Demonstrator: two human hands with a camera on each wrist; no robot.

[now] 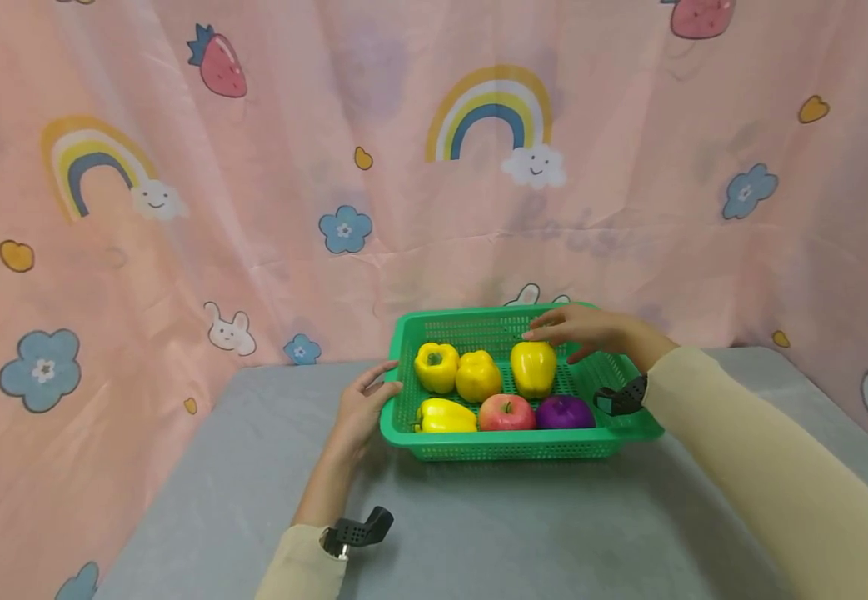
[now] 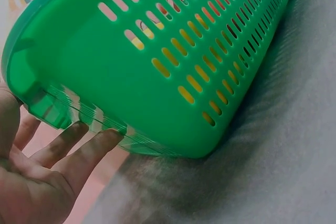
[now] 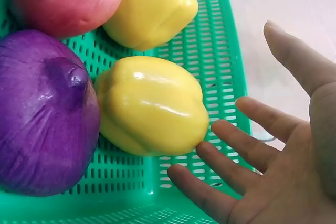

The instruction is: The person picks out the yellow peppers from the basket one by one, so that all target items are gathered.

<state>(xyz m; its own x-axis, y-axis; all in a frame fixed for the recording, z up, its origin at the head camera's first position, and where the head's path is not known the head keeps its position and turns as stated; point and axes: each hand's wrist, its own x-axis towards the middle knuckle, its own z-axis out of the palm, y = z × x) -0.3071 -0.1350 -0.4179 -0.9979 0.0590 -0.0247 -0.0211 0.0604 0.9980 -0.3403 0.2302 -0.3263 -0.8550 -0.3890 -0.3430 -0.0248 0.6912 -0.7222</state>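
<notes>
Left hand [image 1: 359, 412]: fingers extended against green basket [image 1: 509, 439], left end, seemingly steadying it | Right hand [image 1: 584, 327]: spread beside rightmost yellow pepper [image 1: 534, 369], contact unclear | Pepper: inside basket, beyond purple onion [image 1: 565, 412] | Basket: on worktop [image 1: 516, 533]

Curtained indoor spot, kind of room unclear, pink rainbow-print curtain [image 1: 434, 196] behind grey table [image 1: 494, 525]
</notes>
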